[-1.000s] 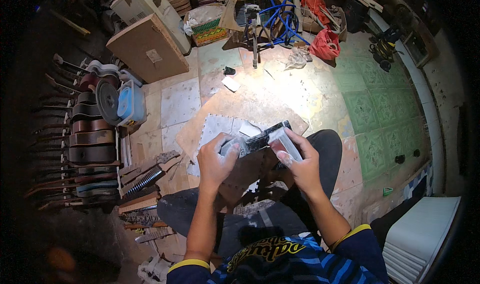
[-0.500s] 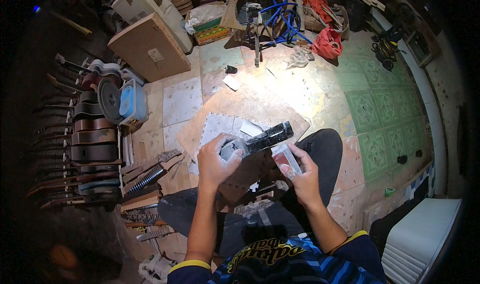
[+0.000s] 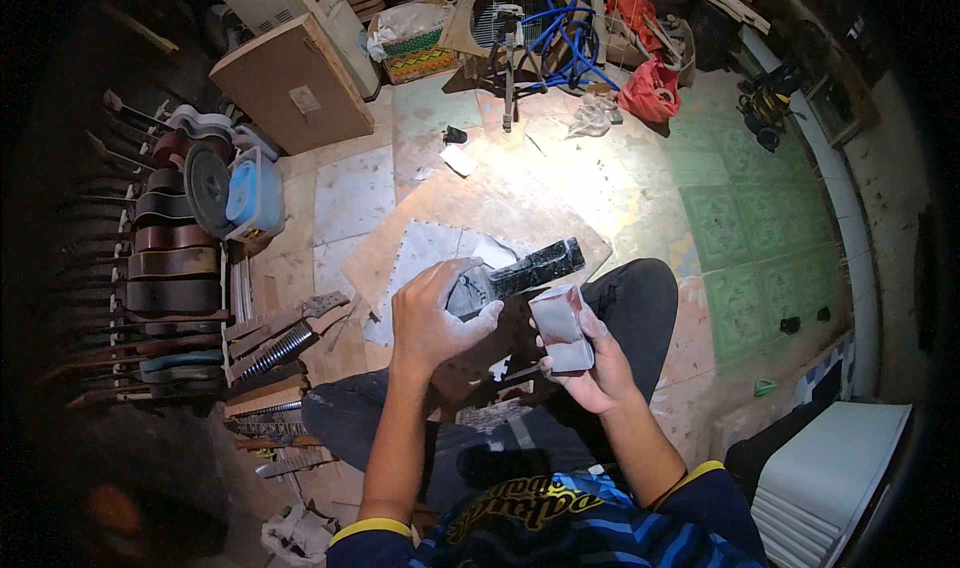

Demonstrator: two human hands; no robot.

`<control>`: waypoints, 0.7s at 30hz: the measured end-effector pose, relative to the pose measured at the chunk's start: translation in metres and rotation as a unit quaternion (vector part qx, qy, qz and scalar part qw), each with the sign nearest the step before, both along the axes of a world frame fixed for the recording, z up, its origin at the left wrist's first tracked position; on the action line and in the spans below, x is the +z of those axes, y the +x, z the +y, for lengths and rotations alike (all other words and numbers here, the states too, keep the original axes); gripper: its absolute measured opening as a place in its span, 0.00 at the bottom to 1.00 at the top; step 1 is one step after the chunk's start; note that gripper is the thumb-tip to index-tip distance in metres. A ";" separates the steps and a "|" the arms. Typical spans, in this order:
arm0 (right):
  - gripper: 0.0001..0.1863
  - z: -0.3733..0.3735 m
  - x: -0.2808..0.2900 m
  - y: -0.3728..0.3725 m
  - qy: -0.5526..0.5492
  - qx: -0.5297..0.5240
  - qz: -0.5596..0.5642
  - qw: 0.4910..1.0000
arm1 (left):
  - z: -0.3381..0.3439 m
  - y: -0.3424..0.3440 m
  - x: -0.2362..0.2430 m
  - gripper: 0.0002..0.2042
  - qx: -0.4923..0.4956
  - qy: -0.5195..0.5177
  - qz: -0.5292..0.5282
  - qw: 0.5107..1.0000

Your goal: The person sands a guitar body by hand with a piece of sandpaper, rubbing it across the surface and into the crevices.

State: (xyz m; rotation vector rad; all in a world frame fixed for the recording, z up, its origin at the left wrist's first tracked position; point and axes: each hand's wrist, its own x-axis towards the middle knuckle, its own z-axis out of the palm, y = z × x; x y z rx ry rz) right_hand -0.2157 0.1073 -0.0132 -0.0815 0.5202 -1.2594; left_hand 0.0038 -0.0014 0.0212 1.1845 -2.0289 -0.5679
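My left hand [image 3: 436,306] is closed around the wider, dusty grey end of a long black piece [image 3: 540,267], possibly a guitar neck. Its narrower glossy end points up to the right. My right hand [image 3: 597,371] grips a rectangular sanding block [image 3: 563,330], pale grey with reddish patches, its broad face turned upward. The block is just below the black piece, with a small gap between them. Pale dust coats the fingers of both hands. Both things are held above my lap, over a brown board [image 3: 400,230] with a white sheet [image 3: 425,250] on it.
Several guitars [image 3: 175,266] hang in a row at the left beside a clear tub with a blue lid [image 3: 243,200]. Guitar necks [image 3: 290,323] lie by my left knee. Blue hose [image 3: 565,43] and a red bag [image 3: 650,95] are at the back; a white ridged object [image 3: 835,483] stands right.
My right hand has turned the sanding block and lowered it slightly, so more of its grey face shows. My left thumb has shifted down along the black piece's wide end.
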 end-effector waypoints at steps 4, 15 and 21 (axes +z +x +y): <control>0.28 -0.002 0.004 0.002 0.040 0.029 -0.041 0.998 | 0.002 0.001 -0.007 0.24 0.002 -0.017 0.012 1.000; 0.29 -0.011 0.031 0.034 -0.207 -0.148 0.661 0.706 | 0.007 0.000 -0.008 0.23 0.022 -0.002 0.021 1.000; 0.26 -0.035 0.043 0.053 -0.300 -0.171 0.786 0.513 | 0.015 -0.002 -0.016 0.22 0.036 -0.001 0.023 0.999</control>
